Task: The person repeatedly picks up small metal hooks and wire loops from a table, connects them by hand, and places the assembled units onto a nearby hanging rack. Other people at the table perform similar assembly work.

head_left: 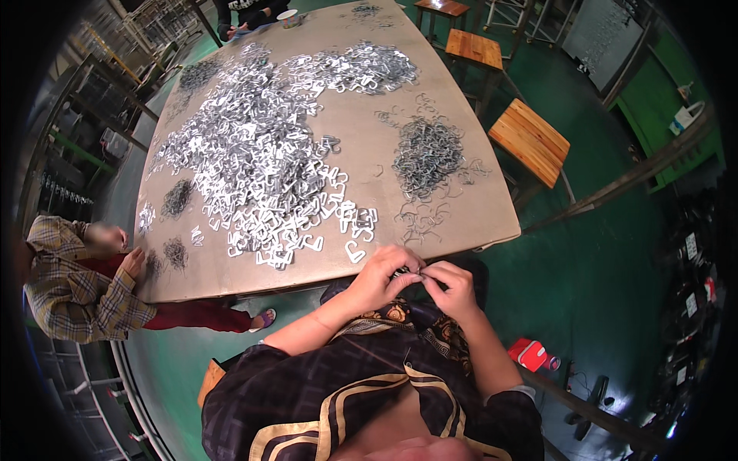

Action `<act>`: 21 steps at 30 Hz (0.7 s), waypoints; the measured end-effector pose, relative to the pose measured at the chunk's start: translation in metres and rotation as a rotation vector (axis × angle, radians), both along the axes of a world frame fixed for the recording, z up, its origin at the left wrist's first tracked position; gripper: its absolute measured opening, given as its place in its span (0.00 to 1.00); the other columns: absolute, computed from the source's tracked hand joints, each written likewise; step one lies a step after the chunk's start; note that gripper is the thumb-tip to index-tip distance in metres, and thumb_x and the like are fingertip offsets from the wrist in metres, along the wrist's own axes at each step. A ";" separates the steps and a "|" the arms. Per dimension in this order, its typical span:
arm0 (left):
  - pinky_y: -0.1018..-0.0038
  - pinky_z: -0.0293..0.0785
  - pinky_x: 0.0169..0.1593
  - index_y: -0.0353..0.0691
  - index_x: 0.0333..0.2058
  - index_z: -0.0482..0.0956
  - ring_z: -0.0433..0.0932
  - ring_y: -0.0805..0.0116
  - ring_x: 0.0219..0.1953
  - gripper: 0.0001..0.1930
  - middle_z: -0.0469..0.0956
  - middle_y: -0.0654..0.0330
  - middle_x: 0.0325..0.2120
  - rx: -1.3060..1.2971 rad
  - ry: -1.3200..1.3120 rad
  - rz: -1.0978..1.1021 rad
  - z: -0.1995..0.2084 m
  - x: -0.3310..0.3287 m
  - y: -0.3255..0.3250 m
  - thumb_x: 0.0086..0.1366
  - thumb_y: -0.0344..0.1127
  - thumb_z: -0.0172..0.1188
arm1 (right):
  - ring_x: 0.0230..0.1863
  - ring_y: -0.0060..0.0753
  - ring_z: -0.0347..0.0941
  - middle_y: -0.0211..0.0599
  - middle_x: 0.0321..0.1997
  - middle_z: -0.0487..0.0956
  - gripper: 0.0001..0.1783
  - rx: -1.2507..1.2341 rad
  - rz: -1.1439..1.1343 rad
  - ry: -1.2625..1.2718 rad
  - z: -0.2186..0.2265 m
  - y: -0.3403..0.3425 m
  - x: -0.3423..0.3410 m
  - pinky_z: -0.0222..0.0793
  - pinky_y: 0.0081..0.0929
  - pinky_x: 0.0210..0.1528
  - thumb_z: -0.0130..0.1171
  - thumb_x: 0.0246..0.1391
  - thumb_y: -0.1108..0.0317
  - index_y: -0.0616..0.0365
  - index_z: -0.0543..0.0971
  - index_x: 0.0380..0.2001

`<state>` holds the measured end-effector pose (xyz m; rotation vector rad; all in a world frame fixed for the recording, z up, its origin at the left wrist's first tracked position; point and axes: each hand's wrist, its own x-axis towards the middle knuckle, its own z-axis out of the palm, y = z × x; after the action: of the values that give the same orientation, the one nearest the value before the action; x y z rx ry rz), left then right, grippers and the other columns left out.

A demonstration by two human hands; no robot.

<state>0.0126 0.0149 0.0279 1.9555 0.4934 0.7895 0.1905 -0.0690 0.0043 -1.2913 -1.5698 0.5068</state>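
Note:
My left hand point(384, 275) is closed at the table's front edge, its thumb and fingers pinching a small metal piece point(400, 271) that is mostly hidden. From the other side my right hand point(453, 290) meets it with thumb and forefinger pressed together at the same spot. What the right fingertips grip is too small to make out. Just beyond both hands spreads a big heap of shiny silver bent metal hooks point(265, 154). Right of the heap lies a pile of thin dark wire pieces point(427, 156), with loose ones scattered toward me.
The brown tabletop point(346, 265) carries smaller dark piles point(177, 197) on its left side. A person in a checked shirt point(84, 288) sits at the left edge; another person point(250, 15) is at the far end. Wooden stools point(530, 140) line the right side. A red box point(528, 354) stands lower right.

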 end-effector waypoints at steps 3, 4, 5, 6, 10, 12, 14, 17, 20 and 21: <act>0.67 0.67 0.47 0.40 0.32 0.73 0.77 0.58 0.41 0.08 0.80 0.59 0.36 0.090 0.027 -0.011 0.000 -0.010 -0.004 0.57 0.27 0.65 | 0.28 0.35 0.78 0.40 0.26 0.80 0.03 -0.054 -0.088 0.084 -0.008 0.010 0.006 0.72 0.27 0.31 0.63 0.49 0.78 0.64 0.82 0.30; 0.67 0.67 0.47 0.40 0.32 0.73 0.77 0.58 0.40 0.08 0.80 0.59 0.35 0.122 0.029 -0.021 0.000 -0.013 -0.005 0.57 0.28 0.65 | 0.28 0.36 0.77 0.39 0.26 0.79 0.04 -0.089 -0.117 0.073 -0.013 0.015 0.006 0.72 0.29 0.32 0.64 0.49 0.77 0.63 0.83 0.30; 0.66 0.67 0.46 0.41 0.31 0.73 0.77 0.58 0.41 0.09 0.80 0.60 0.36 0.141 0.032 -0.019 -0.002 -0.016 -0.007 0.56 0.28 0.66 | 0.29 0.37 0.76 0.38 0.26 0.79 0.05 -0.045 -0.064 -0.020 -0.016 0.023 0.004 0.72 0.31 0.33 0.64 0.48 0.76 0.62 0.83 0.31; 0.66 0.67 0.46 0.41 0.31 0.73 0.77 0.58 0.41 0.09 0.80 0.60 0.36 0.152 0.029 -0.018 -0.006 -0.019 -0.010 0.56 0.29 0.66 | 0.30 0.38 0.75 0.37 0.26 0.78 0.06 -0.002 -0.011 -0.112 -0.019 0.033 0.000 0.71 0.32 0.34 0.65 0.47 0.74 0.61 0.83 0.31; 0.65 0.68 0.48 0.41 0.31 0.74 0.77 0.57 0.43 0.08 0.80 0.60 0.36 0.181 0.059 -0.039 -0.002 -0.029 -0.016 0.56 0.29 0.67 | 0.36 0.40 0.71 0.33 0.29 0.75 0.11 0.032 0.178 -0.374 -0.034 0.065 -0.025 0.69 0.36 0.40 0.67 0.45 0.68 0.57 0.83 0.34; 0.64 0.69 0.49 0.41 0.31 0.75 0.77 0.57 0.43 0.08 0.79 0.59 0.36 0.209 0.060 -0.046 -0.001 -0.034 -0.018 0.56 0.29 0.67 | 0.39 0.37 0.71 0.33 0.32 0.74 0.15 0.083 0.219 -0.448 -0.037 0.075 -0.036 0.68 0.34 0.42 0.68 0.43 0.63 0.55 0.83 0.36; 0.63 0.69 0.50 0.40 0.31 0.75 0.77 0.56 0.43 0.08 0.79 0.58 0.37 0.208 0.067 -0.070 -0.005 -0.037 -0.019 0.56 0.28 0.66 | 0.40 0.37 0.71 0.33 0.33 0.74 0.17 0.145 0.239 -0.492 -0.051 0.086 -0.049 0.67 0.34 0.43 0.68 0.41 0.62 0.55 0.83 0.37; 0.63 0.70 0.50 0.39 0.31 0.75 0.77 0.56 0.43 0.07 0.79 0.57 0.37 0.158 0.093 -0.073 -0.007 -0.041 -0.023 0.56 0.28 0.66 | 0.38 0.37 0.70 0.33 0.31 0.71 0.16 0.265 0.218 -0.555 -0.067 0.101 -0.064 0.68 0.34 0.41 0.70 0.38 0.59 0.55 0.79 0.29; 0.63 0.71 0.49 0.38 0.31 0.75 0.77 0.55 0.43 0.07 0.80 0.56 0.36 0.158 0.089 -0.072 -0.006 -0.043 -0.023 0.56 0.28 0.66 | 0.36 0.36 0.69 0.33 0.30 0.71 0.15 0.318 0.222 -0.628 -0.071 0.106 -0.071 0.68 0.32 0.40 0.70 0.37 0.59 0.54 0.76 0.24; 0.63 0.71 0.48 0.38 0.31 0.76 0.77 0.55 0.42 0.07 0.80 0.56 0.36 0.160 0.080 -0.071 -0.007 -0.043 -0.023 0.56 0.28 0.66 | 0.36 0.35 0.69 0.33 0.30 0.71 0.15 0.342 0.224 -0.656 -0.071 0.107 -0.072 0.68 0.31 0.39 0.69 0.37 0.59 0.54 0.75 0.23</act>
<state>-0.0303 -0.0079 0.0211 2.1476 0.4163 0.7273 0.1186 0.0384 -0.0670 -1.0703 -2.2436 -0.0797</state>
